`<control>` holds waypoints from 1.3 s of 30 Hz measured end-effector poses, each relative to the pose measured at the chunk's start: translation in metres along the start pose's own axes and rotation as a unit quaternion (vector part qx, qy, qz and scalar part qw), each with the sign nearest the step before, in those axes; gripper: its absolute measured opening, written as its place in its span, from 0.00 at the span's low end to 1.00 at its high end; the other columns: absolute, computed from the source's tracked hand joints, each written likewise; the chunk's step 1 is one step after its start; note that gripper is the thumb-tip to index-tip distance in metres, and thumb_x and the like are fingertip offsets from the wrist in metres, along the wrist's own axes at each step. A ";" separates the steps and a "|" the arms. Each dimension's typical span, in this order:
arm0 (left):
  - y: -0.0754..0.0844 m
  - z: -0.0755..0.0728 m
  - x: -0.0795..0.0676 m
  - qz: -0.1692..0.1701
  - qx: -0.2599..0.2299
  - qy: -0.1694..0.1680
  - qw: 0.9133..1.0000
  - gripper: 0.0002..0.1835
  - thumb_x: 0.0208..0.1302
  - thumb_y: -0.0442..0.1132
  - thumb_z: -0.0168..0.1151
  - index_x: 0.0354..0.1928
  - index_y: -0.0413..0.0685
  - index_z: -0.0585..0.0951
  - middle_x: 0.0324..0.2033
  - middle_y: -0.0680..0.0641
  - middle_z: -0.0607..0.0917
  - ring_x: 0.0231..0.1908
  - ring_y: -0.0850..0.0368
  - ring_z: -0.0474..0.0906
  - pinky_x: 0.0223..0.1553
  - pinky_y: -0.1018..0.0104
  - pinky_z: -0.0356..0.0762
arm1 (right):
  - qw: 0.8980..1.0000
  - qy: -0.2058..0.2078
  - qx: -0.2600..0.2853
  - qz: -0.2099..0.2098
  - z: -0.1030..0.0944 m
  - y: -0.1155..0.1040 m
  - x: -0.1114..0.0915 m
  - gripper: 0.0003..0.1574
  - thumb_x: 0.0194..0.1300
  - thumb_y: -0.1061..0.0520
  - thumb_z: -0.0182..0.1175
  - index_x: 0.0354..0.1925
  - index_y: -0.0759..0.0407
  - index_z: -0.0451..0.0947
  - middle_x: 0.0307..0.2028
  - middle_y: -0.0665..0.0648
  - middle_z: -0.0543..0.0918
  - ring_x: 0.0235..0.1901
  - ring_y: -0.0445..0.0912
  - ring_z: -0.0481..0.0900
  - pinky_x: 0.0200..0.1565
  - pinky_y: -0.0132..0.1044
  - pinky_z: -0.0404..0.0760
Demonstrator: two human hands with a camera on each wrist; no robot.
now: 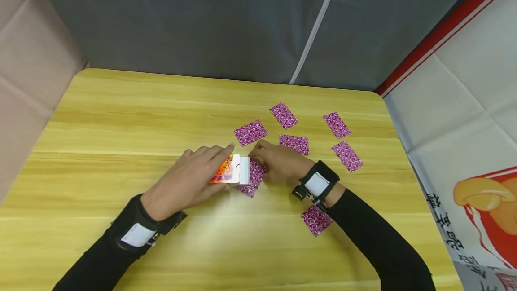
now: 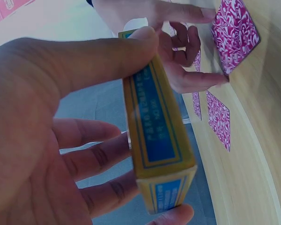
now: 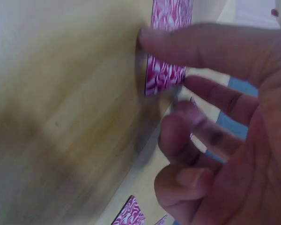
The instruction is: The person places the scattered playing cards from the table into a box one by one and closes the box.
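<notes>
My left hand (image 1: 187, 181) grips a small card box (image 1: 227, 169), orange and yellow with its white end flap standing out towards the right. In the left wrist view the thumb lies on the narrow blue and gold side of the box (image 2: 157, 122), with the fingers round the far faces. My right hand (image 1: 282, 163) is at a purple-and-white patterned playing card (image 1: 254, 178) on the table, just beside and partly under the box's end. Its thumb and index finger pinch this card (image 3: 164, 77) at opposite edges in the right wrist view; the other fingers are curled.
Several more patterned cards lie face down and apart on the wooden table (image 1: 121, 125): one card (image 1: 250, 132) beyond the hands, another card (image 1: 347, 156) to the right, one card (image 1: 315, 220) under the right forearm. A grey curtain (image 1: 181, 21) hangs behind the table.
</notes>
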State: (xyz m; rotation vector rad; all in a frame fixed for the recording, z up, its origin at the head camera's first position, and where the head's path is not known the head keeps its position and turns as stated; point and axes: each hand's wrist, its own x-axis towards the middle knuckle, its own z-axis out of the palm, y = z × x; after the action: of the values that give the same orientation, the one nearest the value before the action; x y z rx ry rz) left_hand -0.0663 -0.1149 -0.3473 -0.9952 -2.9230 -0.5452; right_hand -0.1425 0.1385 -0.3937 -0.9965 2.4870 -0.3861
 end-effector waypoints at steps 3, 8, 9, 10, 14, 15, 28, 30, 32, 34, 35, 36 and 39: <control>0.001 0.000 0.001 0.007 -0.004 0.006 1.000 0.48 0.51 0.56 0.70 0.71 0.42 0.64 0.57 0.41 0.80 0.51 0.48 0.75 0.41 0.47 0.78 | 0.999 -0.039 0.024 0.011 -0.004 0.002 0.003 0.37 0.46 0.58 0.75 0.56 0.54 0.73 0.41 0.52 0.78 0.34 0.42 0.75 0.34 0.32 0.80; 0.002 -0.001 0.002 0.011 -0.004 0.014 1.000 0.47 0.50 0.55 0.72 0.69 0.41 0.66 0.56 0.41 0.82 0.48 0.50 0.76 0.37 0.52 0.77 | 0.997 -0.049 0.060 0.028 -0.005 0.004 -0.003 0.32 0.40 0.52 0.78 0.43 0.53 0.73 0.33 0.53 0.78 0.30 0.43 0.74 0.30 0.35 0.78; 0.002 -0.001 0.002 0.011 -0.004 0.013 1.000 0.47 0.49 0.55 0.72 0.69 0.41 0.66 0.56 0.41 0.82 0.48 0.50 0.76 0.37 0.52 0.77 | 0.996 -0.041 0.071 0.034 -0.004 0.005 -0.005 0.30 0.41 0.53 0.78 0.41 0.53 0.73 0.33 0.53 0.78 0.29 0.43 0.73 0.30 0.35 0.78; 0.002 -0.002 0.002 0.010 -0.003 0.013 1.000 0.47 0.49 0.54 0.72 0.69 0.41 0.66 0.55 0.41 0.82 0.47 0.50 0.76 0.37 0.51 0.77 | 0.995 -0.030 0.086 0.038 -0.003 0.006 -0.008 0.28 0.42 0.54 0.78 0.39 0.53 0.73 0.32 0.54 0.78 0.29 0.43 0.74 0.30 0.35 0.78; 0.002 -0.002 0.003 0.010 -0.001 0.009 1.000 0.47 0.50 0.54 0.72 0.70 0.41 0.66 0.56 0.41 0.82 0.49 0.49 0.76 0.38 0.49 0.78 | 0.988 0.017 0.146 0.038 0.004 0.013 -0.020 0.19 0.47 0.58 0.74 0.34 0.52 0.74 0.30 0.53 0.81 0.28 0.43 0.75 0.30 0.35 0.79; 0.002 -0.002 0.003 0.010 -0.001 0.008 1.000 0.47 0.50 0.53 0.72 0.70 0.41 0.66 0.56 0.40 0.82 0.49 0.49 0.77 0.39 0.49 0.79 | 0.985 0.025 0.165 0.034 0.006 0.015 -0.024 0.18 0.49 0.59 0.73 0.34 0.52 0.73 0.30 0.52 0.82 0.28 0.42 0.76 0.30 0.35 0.80; -0.001 -0.001 0.007 0.009 0.003 0.007 1.000 0.47 0.51 0.53 0.71 0.71 0.42 0.64 0.56 0.40 0.81 0.51 0.47 0.76 0.40 0.47 0.78 | 0.874 0.266 0.406 0.017 -0.024 0.015 -0.075 0.14 0.68 0.62 0.56 0.26 0.68 0.77 0.17 0.59 0.77 0.16 0.52 0.69 0.18 0.32 0.71; 0.000 0.000 0.008 0.010 0.002 0.009 1.000 0.47 0.52 0.54 0.70 0.71 0.41 0.64 0.57 0.40 0.81 0.51 0.47 0.76 0.40 0.47 0.78 | 0.875 0.252 0.412 0.019 -0.022 0.006 -0.075 0.16 0.69 0.63 0.54 0.23 0.68 0.75 0.16 0.56 0.77 0.16 0.53 0.70 0.17 0.33 0.71; 0.001 0.001 0.009 0.009 0.002 0.015 1.000 0.46 0.53 0.54 0.70 0.71 0.41 0.65 0.56 0.40 0.80 0.50 0.47 0.76 0.39 0.48 0.78 | 0.887 0.234 0.398 0.026 -0.019 -0.002 -0.074 0.17 0.68 0.62 0.55 0.22 0.66 0.75 0.16 0.56 0.76 0.16 0.51 0.70 0.17 0.32 0.71; 0.001 0.001 0.010 0.010 0.004 0.021 1.000 0.46 0.53 0.55 0.69 0.70 0.40 0.65 0.56 0.39 0.80 0.50 0.46 0.76 0.38 0.49 0.78 | 0.897 0.218 0.382 0.034 -0.016 -0.007 -0.073 0.17 0.68 0.61 0.56 0.21 0.65 0.76 0.16 0.57 0.77 0.15 0.48 0.70 0.16 0.31 0.69; 0.002 0.001 0.010 0.010 0.004 0.023 1.000 0.46 0.53 0.55 0.69 0.70 0.40 0.65 0.56 0.39 0.80 0.50 0.46 0.76 0.38 0.50 0.77 | 0.902 0.213 0.375 0.038 -0.015 -0.009 -0.072 0.17 0.67 0.61 0.56 0.22 0.64 0.77 0.16 0.58 0.77 0.15 0.47 0.70 0.16 0.30 0.68; 0.002 0.001 0.010 0.011 0.005 0.024 1.000 0.45 0.53 0.55 0.69 0.70 0.40 0.66 0.56 0.39 0.80 0.50 0.46 0.76 0.38 0.50 0.77 | 0.905 0.207 0.369 0.039 -0.014 -0.010 -0.072 0.16 0.67 0.61 0.57 0.22 0.64 0.77 0.15 0.60 0.77 0.15 0.46 0.70 0.16 0.29 0.68; 0.002 0.001 0.010 0.014 0.006 0.024 1.000 0.46 0.53 0.55 0.70 0.70 0.41 0.65 0.56 0.40 0.81 0.49 0.47 0.76 0.37 0.51 0.77 | 0.914 0.183 0.360 0.038 -0.011 -0.012 -0.070 0.17 0.66 0.61 0.58 0.21 0.64 0.77 0.15 0.63 0.76 0.14 0.46 0.70 0.16 0.28 0.68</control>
State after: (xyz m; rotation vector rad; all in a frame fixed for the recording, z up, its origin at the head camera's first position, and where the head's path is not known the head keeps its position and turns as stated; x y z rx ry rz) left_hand -0.0733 -0.1069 -0.3461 -1.0049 -2.8617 -0.5423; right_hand -0.0953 0.1810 -0.3592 -0.5454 2.3422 -1.4445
